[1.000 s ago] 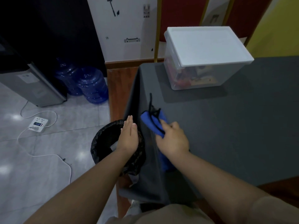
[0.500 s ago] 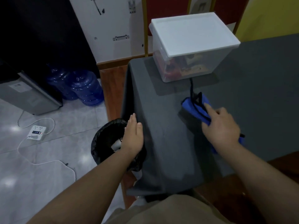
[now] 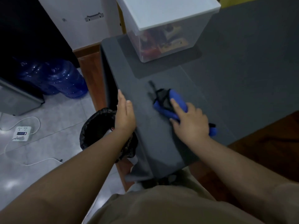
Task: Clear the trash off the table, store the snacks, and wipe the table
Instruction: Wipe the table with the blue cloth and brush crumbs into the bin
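Wiping is continued: blue cloth [image 3: 177, 101] is dragged back toward the bench [image 3: 242, 78] edge under the flat right hand [image 3: 192, 125]; left hand [image 3: 125, 115] is kept open there.

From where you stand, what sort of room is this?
Probably an office break area or pantry: big water jugs on the floor, a lidded snack box on the table, a bin beside it.

- Grey tile floor [image 3: 48, 143] on the left, pale glare spots shining off it.
- A white power strip [image 3: 21, 133] lies there, its cord [image 3: 39, 124] looping away.
- Two blue water jugs [image 3: 64, 78] stand next to a grey appliance [image 3: 17, 97].
- Dark cabinet [image 3: 32, 29] above them, then a white wall [image 3: 80, 21] with wooden skirting [image 3: 85, 51].
- The light is dim throughout.
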`<state>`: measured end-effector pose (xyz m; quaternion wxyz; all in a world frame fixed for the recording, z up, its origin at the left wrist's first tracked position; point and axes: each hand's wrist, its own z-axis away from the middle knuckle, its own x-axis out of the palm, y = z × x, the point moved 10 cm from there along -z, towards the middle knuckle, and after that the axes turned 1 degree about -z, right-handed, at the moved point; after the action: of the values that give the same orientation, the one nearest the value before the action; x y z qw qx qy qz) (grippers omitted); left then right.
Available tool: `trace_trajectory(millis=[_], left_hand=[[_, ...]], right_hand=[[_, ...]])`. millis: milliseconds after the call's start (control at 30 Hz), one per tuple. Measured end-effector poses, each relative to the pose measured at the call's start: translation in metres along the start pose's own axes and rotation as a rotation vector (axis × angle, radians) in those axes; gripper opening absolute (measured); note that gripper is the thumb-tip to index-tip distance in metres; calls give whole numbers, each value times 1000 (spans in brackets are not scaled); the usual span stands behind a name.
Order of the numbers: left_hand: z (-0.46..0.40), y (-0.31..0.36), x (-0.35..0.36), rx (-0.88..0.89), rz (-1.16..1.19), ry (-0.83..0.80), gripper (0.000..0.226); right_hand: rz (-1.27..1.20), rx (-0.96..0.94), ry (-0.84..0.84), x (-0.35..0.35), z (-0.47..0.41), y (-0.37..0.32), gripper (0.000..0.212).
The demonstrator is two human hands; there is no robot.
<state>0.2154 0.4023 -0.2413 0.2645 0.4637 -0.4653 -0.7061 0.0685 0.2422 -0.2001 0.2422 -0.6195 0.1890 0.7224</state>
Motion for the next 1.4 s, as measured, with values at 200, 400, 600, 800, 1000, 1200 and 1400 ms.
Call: trace_trajectory(millis=[200,400,600,800,1000,1200,1400], left_hand=[[-14,11,-11,20,82,68,54],[-13,8,2,29,-35,-27,60],[-10,5,0,15,-57,-33,57],[-20,13,-6,-36,-9,25,46],[-19,15,2,-68,1,-2,47],[-17,18,3,-138,34,35,48],[-12,8,-1,-246,124,135,62]], right_hand=[[20,-452,39,15,89,-43,77],[45,-8,115,-6,24,102,72],[59,271,115,-18,-31,91,63],[24,-301,88,2,26,-51,75],[41,-344,148,3,37,40,87],[76,195,105,-20,-58,152,63],[26,0,127,-33,-130,52,61]])
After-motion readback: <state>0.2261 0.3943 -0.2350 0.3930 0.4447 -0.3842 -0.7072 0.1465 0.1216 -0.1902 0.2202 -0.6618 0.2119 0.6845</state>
